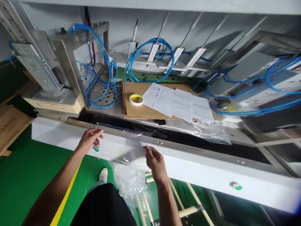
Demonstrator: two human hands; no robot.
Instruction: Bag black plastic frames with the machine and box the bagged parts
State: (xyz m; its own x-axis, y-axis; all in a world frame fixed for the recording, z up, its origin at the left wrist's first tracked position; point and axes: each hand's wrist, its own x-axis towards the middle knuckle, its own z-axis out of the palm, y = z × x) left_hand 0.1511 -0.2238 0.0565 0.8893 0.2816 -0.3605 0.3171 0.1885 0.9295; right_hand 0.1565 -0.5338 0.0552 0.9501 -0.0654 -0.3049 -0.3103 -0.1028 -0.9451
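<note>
A clear plastic bag (pixel 129 177) hangs over the front edge of the machine, its upper part spread between my two hands and its crumpled lower part down near the floor. My left hand (pixel 88 140) is at the bag's upper left side, fingertips pinched together, just above a green push button (pixel 96 148). At the right side, my right hand (pixel 155 161) pinches the film between thumb and fingers. The film is so transparent that its exact edges are hard to make out. Behind it runs the machine's white front panel (pixel 199 171).
On the machine bed, a cardboard sheet (pixel 131 110) bears printed papers (pixel 181 103) and a roll of tape (pixel 135 99). More clear plastic (pixel 215 133) lies to their right. Blue air hoses (pixel 131 67) loop near several cylinders (pixel 154 51). Pale tube framework (pixel 188 211) stands below.
</note>
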